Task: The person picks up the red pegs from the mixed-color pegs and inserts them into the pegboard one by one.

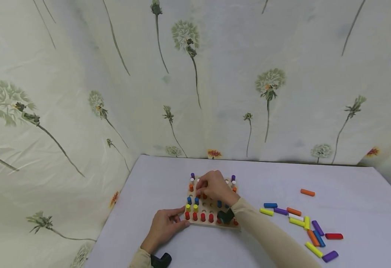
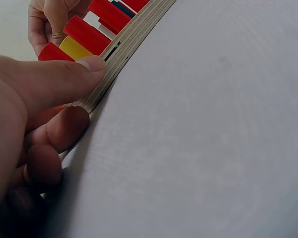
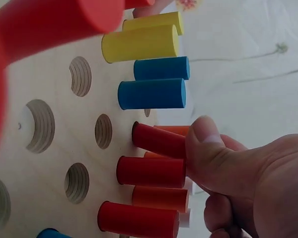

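A wooden pegboard (image 1: 212, 224) stands on the table with rows of coloured pegs in its holes. My right hand (image 1: 215, 185) is over its middle, and in the right wrist view the thumb and fingers pinch a red peg (image 3: 161, 141). That peg tilts, its lower end at a hole beside another upright red peg (image 3: 151, 172). My left hand (image 1: 165, 226) holds the board's near left corner; in the left wrist view the thumb lies on the board's edge (image 2: 124, 47) and the other fingers are curled by the corner. Blue pegs (image 3: 152, 94) and yellow pegs (image 3: 140, 43) stand close by.
Loose pegs in several colours lie right of the board, among them a red peg (image 1: 334, 236), a purple peg (image 1: 330, 256) and, farther back, an orange peg (image 1: 307, 192). Several open holes (image 3: 103, 131) show in the board. A flowered curtain (image 1: 222, 93) hangs behind the table.
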### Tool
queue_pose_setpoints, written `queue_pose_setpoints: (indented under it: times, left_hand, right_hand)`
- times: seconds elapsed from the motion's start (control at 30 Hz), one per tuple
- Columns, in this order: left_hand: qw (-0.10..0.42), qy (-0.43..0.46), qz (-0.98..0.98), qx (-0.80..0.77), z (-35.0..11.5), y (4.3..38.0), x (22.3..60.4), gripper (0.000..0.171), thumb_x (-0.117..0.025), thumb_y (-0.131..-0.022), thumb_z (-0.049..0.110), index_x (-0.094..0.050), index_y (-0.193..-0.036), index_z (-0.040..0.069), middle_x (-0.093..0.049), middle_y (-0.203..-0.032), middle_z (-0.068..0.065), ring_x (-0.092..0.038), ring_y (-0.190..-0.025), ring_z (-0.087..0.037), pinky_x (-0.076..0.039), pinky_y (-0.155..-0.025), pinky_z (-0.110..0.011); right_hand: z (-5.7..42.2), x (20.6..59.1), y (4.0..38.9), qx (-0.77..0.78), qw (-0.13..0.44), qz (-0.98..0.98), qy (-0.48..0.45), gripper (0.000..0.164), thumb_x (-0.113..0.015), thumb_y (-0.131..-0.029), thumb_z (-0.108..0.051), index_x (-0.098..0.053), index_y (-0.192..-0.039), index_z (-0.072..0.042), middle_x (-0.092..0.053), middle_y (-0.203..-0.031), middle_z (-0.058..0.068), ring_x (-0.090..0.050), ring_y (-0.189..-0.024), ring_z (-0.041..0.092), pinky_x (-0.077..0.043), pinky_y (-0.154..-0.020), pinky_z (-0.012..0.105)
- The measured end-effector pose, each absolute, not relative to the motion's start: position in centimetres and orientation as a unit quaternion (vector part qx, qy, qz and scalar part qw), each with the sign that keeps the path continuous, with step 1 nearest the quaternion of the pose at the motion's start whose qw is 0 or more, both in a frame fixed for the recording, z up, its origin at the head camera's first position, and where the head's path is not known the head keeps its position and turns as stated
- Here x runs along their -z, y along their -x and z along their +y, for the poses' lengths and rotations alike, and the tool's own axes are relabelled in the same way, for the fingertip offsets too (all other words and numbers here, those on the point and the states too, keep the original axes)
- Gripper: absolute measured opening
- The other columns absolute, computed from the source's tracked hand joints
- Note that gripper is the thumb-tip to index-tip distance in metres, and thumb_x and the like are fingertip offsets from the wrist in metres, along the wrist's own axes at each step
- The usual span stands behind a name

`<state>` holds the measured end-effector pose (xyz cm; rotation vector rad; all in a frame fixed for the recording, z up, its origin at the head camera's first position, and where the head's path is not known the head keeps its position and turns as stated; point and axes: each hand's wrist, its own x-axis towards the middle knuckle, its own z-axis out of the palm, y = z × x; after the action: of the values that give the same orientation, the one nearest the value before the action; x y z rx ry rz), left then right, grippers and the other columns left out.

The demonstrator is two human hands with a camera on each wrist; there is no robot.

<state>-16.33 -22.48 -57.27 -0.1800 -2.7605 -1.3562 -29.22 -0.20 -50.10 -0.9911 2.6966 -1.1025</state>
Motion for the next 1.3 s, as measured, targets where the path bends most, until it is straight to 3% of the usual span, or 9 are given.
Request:
queue_pose_setpoints:
  times: [0.27, 0.67, 1.13, 1.3]
  left_hand:
    - [0.033, 0.061, -0.900, 0.431, -22.4, 16.5, 57.1, 0.049, -0.088, -0.087, 0.037, -0.078, -0.128, 0.013, -0.066, -0.069, 0.014, -0.051, -0.058, -0.001, -0.035, -0.055, -0.020]
    - [0.031, 0.064, -0.899, 0.432, -22.4, 16.6, 56.9, 0.050, -0.087, -0.088, 0.039, -0.077, -0.129, 0.012, -0.067, -0.070, 0.014, -0.051, -0.058, -0.001, -0.035, -0.054, -0.020]
    - [0.031, 0.061, -0.901, 0.429, -22.5, 16.3, 57.2, 0.050, -0.088, -0.087, 0.037, -0.077, -0.129, 0.012, -0.066, -0.069, 0.015, -0.051, -0.058, -0.001, -0.036, -0.055, -0.020]
    - [0.032, 0.062, -0.903, 0.425, -22.6, 16.2, 57.1, 0.050, -0.087, -0.088, 0.037, -0.077, -0.130, 0.012, -0.066, -0.070, 0.014, -0.052, -0.060, -0.001, -0.037, -0.056, -0.020]
  right_hand:
    - [-0.7, 49.7, 29.4, 0.344, 0.066, 0.882, 0.314, 0.010, -0.087, -0.088, -0.014, -0.082, -0.081, -0.015, -0.071, -0.071, -0.007, -0.061, -0.059, 0.008, -0.051, -0.057, 0.026]
    - [-1.7, 48.6, 29.2, 0.281, 0.091, 0.907, 0.300, 0.020, -0.089, -0.088, -0.019, -0.077, -0.072, -0.019, -0.066, -0.073, -0.007, -0.057, -0.068, 0.013, -0.048, -0.062, 0.028]
    - [-1.4, 48.4, 28.4, 0.254, 0.087, 0.902, 0.337, 0.002, -0.083, -0.092, -0.012, -0.084, -0.093, -0.011, -0.076, -0.087, -0.004, -0.062, -0.082, 0.012, -0.058, -0.079, 0.035]
    - [-0.3, 47.1, 28.2, 0.281, 0.126, 0.880, 0.362, 0.019, -0.075, -0.094, 0.003, -0.083, -0.109, -0.005, -0.079, -0.102, 0.004, -0.066, -0.092, 0.017, -0.059, -0.083, 0.039]
